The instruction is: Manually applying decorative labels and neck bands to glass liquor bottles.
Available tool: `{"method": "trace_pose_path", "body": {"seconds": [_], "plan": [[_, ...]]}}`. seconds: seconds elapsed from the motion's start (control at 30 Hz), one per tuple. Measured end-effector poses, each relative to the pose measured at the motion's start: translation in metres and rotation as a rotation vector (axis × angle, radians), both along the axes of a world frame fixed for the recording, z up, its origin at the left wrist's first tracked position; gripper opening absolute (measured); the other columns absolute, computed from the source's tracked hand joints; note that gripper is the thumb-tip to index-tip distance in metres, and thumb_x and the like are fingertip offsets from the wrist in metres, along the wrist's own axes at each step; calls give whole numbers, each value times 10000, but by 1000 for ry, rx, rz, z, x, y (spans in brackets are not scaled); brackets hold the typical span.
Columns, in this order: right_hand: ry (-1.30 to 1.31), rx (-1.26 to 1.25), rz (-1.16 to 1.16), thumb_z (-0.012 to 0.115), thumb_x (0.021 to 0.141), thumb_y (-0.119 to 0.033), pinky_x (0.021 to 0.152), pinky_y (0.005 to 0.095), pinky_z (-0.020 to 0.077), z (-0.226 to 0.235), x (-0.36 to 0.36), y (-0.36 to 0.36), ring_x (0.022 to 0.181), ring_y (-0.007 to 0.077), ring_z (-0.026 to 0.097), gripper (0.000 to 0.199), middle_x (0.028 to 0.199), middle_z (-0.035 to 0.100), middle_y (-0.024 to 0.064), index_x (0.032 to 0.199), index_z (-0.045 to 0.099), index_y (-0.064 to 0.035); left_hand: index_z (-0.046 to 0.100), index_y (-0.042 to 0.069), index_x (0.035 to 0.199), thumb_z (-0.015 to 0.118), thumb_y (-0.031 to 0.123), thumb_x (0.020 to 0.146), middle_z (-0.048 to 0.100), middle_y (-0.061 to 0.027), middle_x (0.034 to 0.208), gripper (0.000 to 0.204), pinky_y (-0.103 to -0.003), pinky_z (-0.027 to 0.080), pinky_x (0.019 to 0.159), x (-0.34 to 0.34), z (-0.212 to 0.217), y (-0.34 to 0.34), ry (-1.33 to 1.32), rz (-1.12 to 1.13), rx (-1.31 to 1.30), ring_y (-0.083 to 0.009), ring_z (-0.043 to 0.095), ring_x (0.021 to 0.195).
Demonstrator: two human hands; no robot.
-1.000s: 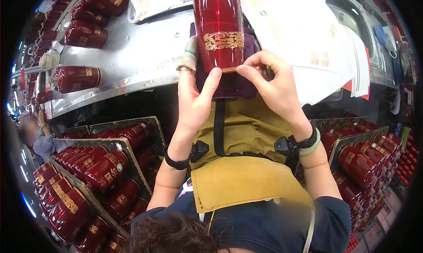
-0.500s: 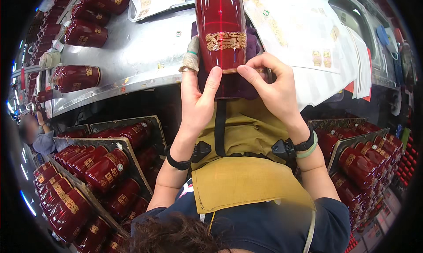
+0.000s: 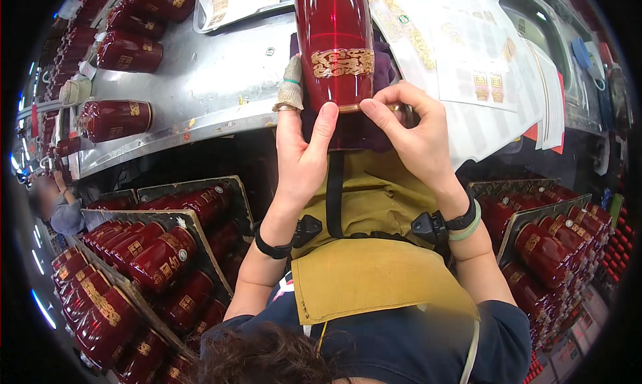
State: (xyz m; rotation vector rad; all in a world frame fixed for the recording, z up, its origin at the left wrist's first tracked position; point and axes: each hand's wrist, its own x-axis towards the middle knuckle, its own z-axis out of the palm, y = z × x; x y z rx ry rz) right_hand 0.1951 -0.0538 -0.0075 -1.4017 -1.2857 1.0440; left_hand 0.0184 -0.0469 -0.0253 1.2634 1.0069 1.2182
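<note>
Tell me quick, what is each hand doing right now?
Left hand: closed on the lower end of the red bottle, thumb on its gold rim.
Right hand: fingertips pinching the same bottle's rim.

A gold band label (image 3: 342, 62) rings the red bottle; white sheets of gold labels (image 3: 461, 56) lie right.

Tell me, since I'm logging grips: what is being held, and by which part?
Both hands, left hand and right hand, hold the red bottle at its lower end, thumbs pressing near the gold rim.
</note>
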Motion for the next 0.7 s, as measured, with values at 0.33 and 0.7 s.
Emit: {"method": "trace_pose_path", "body": {"seconds": [0.33, 0.7], "plan": [[-23, 21, -7, 803, 883, -148, 570, 244, 384, 0, -1, 0, 625, 59, 475, 151, 729, 652, -15, 846, 735, -19, 247, -64, 1589, 570, 101, 1053, 428, -195, 1551, 647, -377, 358, 1175, 1, 0, 0, 10, 9, 5, -230, 456, 1400], [-58, 65, -34, 814, 864, -127, 554, 248, 376, 3, -4, 1, 598, 65, 453, 156, 728, 650, -9, 809, 714, -21, 302, -73, 1568, 545, 79, 1056, 485, -194, 1515, 588, -377, 360, 1173, 0, -3, -1, -14, 40, -6, -232, 469, 1397]]}}
